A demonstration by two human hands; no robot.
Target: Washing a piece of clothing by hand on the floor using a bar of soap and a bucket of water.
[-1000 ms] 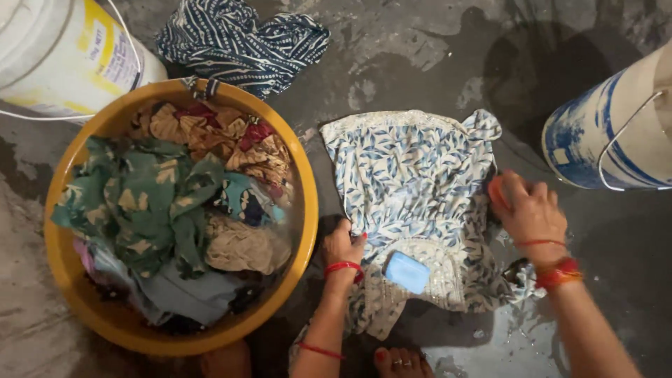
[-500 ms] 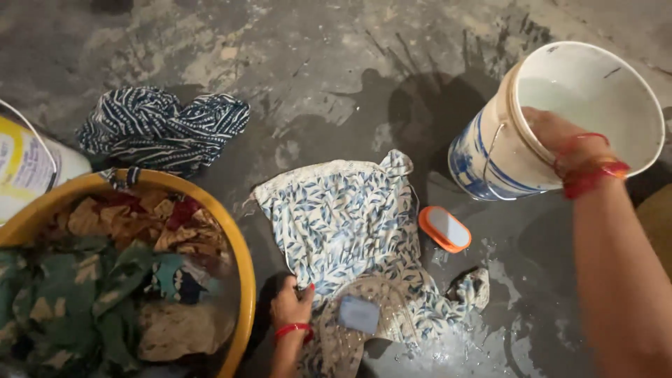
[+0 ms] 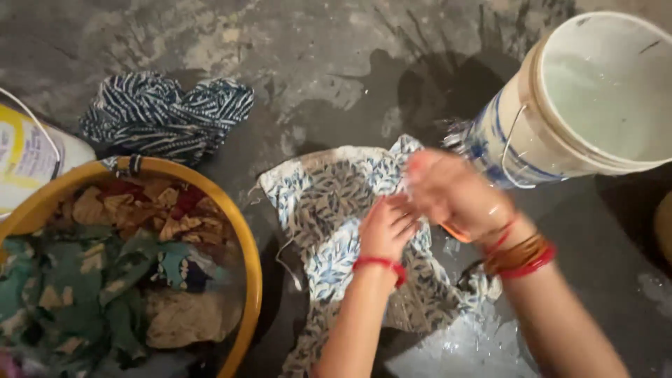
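A white cloth with a blue leaf print (image 3: 329, 210) lies spread on the wet concrete floor. My left hand (image 3: 388, 227), a red band at its wrist, rests on the cloth's middle with fingers stretched out. My right hand (image 3: 448, 192), wet and blurred by motion, hovers just above the cloth beside the left fingers; red and orange bangles sit on its wrist. What it holds, if anything, is lost in the blur. A sliver of an orange object (image 3: 453, 236) shows beneath it. A white bucket with blue print (image 3: 532, 133), holding water, stands tilted right behind the hands.
A yellow basin (image 3: 241, 231) full of crumpled green, brown and red clothes fills the lower left. A dark blue striped cloth (image 3: 164, 115) lies bunched behind it. A white and yellow bucket (image 3: 28, 154) stands at the left edge. Foamy water (image 3: 462, 343) pools near the cloth.
My right hand has left the white bucket's rim and come down over the cloth beside the left hand. The left hand has slid up the cloth. The pale blue piece is hidden now.
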